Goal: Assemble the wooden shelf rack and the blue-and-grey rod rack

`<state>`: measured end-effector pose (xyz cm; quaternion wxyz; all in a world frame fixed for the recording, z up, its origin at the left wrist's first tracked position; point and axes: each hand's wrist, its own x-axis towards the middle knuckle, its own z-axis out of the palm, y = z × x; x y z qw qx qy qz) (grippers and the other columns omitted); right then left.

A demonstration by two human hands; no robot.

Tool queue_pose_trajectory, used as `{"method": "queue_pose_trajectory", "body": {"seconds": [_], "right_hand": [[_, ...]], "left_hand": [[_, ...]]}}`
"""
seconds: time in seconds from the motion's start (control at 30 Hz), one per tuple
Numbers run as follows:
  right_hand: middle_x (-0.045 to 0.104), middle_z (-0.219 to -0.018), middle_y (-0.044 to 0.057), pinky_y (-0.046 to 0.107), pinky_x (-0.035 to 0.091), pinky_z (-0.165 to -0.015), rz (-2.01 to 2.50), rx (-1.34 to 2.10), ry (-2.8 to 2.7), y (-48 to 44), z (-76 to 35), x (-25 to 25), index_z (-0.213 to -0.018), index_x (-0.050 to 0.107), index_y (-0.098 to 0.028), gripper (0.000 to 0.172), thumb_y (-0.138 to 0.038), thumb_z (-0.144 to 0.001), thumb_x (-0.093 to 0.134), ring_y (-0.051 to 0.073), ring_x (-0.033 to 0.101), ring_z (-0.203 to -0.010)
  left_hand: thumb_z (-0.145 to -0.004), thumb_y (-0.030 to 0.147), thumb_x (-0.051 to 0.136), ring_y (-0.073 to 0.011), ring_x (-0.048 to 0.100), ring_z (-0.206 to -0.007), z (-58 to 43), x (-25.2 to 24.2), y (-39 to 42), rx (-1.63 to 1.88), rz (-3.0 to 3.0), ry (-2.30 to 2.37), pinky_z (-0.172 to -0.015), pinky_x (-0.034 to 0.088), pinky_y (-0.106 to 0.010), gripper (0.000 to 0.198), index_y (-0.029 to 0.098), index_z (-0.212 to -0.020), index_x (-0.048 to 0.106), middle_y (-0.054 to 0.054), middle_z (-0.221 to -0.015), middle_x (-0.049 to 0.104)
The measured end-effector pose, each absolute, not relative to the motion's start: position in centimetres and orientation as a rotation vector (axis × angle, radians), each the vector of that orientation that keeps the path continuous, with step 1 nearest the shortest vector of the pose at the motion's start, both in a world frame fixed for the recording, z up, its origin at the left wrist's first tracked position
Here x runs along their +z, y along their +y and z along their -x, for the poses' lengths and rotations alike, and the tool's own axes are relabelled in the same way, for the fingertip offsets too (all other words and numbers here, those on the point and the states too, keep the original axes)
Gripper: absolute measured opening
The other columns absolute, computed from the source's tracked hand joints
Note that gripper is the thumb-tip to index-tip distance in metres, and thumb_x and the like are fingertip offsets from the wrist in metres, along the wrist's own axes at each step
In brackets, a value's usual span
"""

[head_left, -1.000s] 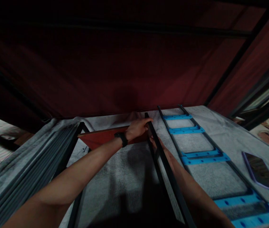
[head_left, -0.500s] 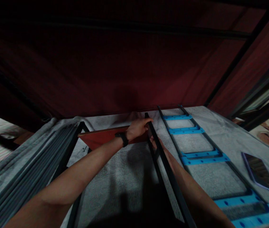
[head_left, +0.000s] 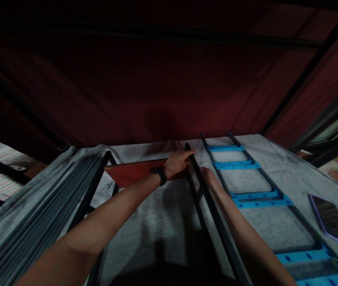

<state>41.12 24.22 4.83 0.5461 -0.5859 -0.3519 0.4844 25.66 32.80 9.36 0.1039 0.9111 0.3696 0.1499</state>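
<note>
My left hand (head_left: 176, 163), with a black watch (head_left: 159, 174) on its wrist, is closed at the far end of a black metal frame (head_left: 221, 230). Its thumb side lies over the rail. A reddish-brown board (head_left: 127, 174) spans between this frame and a matching black frame (head_left: 89, 190) on the left, and my left hand rests against the board's right end. My right hand (head_left: 206, 173) reaches along the outer side of the right-hand frame, close below my left hand. The rail and the dimness hide its fingers.
A grey cloth (head_left: 276, 159) covers the surface. Several dark tubes (head_left: 58, 206) lie at left. Right of the frame lies a ladder-like rack with blue crosspieces (head_left: 264, 199), and a phone (head_left: 333, 220) beyond it. A dark red panel (head_left: 169, 87) rises behind.
My view has shifted slightly, so everything sits a little further right. My right hand has moved from between the rails to the frame's outer side; my left hand stays at the frame's end.
</note>
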Motion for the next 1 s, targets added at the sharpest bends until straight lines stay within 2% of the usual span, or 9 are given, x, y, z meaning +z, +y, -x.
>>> {"method": "queue_pose_trajectory", "body": {"seconds": [0.1,0.2,0.3,0.5,0.63,0.7,0.77,0.9,1.0], "right_hand": [[0.068,-0.068,-0.001,0.024,0.048,-0.059,1.344,1.240,-0.753,25.3,-41.3,4.8,-0.092,0.068,-0.018,0.026,-0.039,-0.090,0.053,0.014,0.062,-0.065],[0.073,-0.086,0.001,0.026,0.050,-0.069,1.221,1.242,-0.804,26.2,-40.8,5.5,-0.102,0.069,-0.021,0.034,-0.047,-0.083,0.058,0.017,0.066,-0.077],[0.072,-0.093,0.002,0.031,0.051,-0.077,1.248,1.138,-0.912,26.9,-40.0,5.8,-0.105,0.069,-0.022,0.039,-0.045,-0.073,0.066,0.020,0.065,-0.086],[0.068,-0.079,-0.001,0.034,0.054,-0.082,1.286,1.171,-0.876,27.3,-39.5,5.1,-0.103,0.068,-0.023,0.036,-0.043,-0.073,0.065,0.019,0.066,-0.082],[0.071,-0.111,0.003,0.039,0.047,-0.103,1.305,1.073,-0.979,27.2,-40.2,5.5,-0.110,0.068,-0.024,0.041,-0.051,-0.079,0.065,0.023,0.061,-0.115],[0.064,-0.131,0.004,0.039,0.037,-0.114,1.347,1.012,-1.014,27.0,-40.6,5.7,-0.116,0.067,-0.026,0.045,-0.052,-0.080,0.065,0.023,0.052,-0.131],[0.057,-0.142,0.004,0.038,0.033,-0.117,1.387,1.010,-1.030,26.7,-41.2,5.8,-0.123,0.064,-0.026,0.049,-0.054,-0.083,0.063,0.022,0.046,-0.137],[0.056,-0.143,0.006,0.042,0.041,-0.112,1.438,1.086,-1.011,25.3,-42.5,5.5,-0.131,0.059,-0.027,0.054,-0.056,-0.086,0.060,0.025,0.056,-0.128],[0.060,-0.139,0.008,0.042,0.045,-0.110,1.451,1.109,-0.998,23.8,-43.8,4.9,-0.127,0.061,-0.026,0.050,-0.055,-0.086,0.060,0.025,0.060,-0.124]], "left_hand": [[-0.087,0.017,0.059,-0.0247,0.066,-0.111,-25.8,9.3,32.7,0.446,-2.695,1.103,-0.094,0.052,-0.035,0.057,0.027,-0.143,0.048,-0.008,-0.126,0.068],[-0.089,0.020,0.058,-0.0249,0.066,-0.112,-25.8,9.6,32.3,0.426,-2.702,1.135,-0.093,0.052,-0.035,0.061,0.027,-0.148,0.041,-0.009,-0.129,0.067],[-0.092,0.025,0.056,-0.0250,0.066,-0.113,-25.7,10.1,31.6,0.388,-2.715,1.160,-0.095,0.051,-0.035,0.056,0.026,-0.147,0.042,-0.010,-0.127,0.068],[-0.088,0.022,0.060,-0.0254,0.059,-0.124,-24.6,10.8,31.2,0.430,-2.698,1.170,-0.103,0.046,-0.037,0.063,0.022,-0.148,0.039,-0.012,-0.141,0.057],[-0.087,0.024,0.061,-0.0249,0.046,-0.137,-21.6,12.5,31.1,0.583,-2.699,1.088,-0.113,0.038,-0.039,0.063,0.022,-0.147,0.042,-0.009,-0.149,0.051],[-0.090,0.024,0.057,-0.0232,0.049,-0.134,-18.2,13.8,31.1,0.680,-2.675,1.110,-0.113,0.038,-0.037,0.057,0.022,-0.145,0.045,-0.008,-0.146,0.054],[-0.092,0.027,0.052,-0.0221,0.055,-0.127,-13.3,15.1,31.3,0.844,-2.608,1.213,-0.110,0.041,-0.036,0.046,0.022,-0.138,0.053,-0.007,-0.138,0.060],[-0.091,0.033,0.050,-0.0211,0.066,-0.105,-1.1,14.9,30.5,1.115,-2.129,1.752,-0.094,0.051,-0.031,0.035,0.019,-0.119,0.066,-0.005,-0.117,0.070],[-0.089,0.028,0.047,-0.0206,0.067,-0.095,5.9,11.8,28.4,0.946,-1.682,2.065,-0.085,0.053,-0.029,0.033,0.013,-0.112,0.065,-0.006,-0.104,0.073]]}}
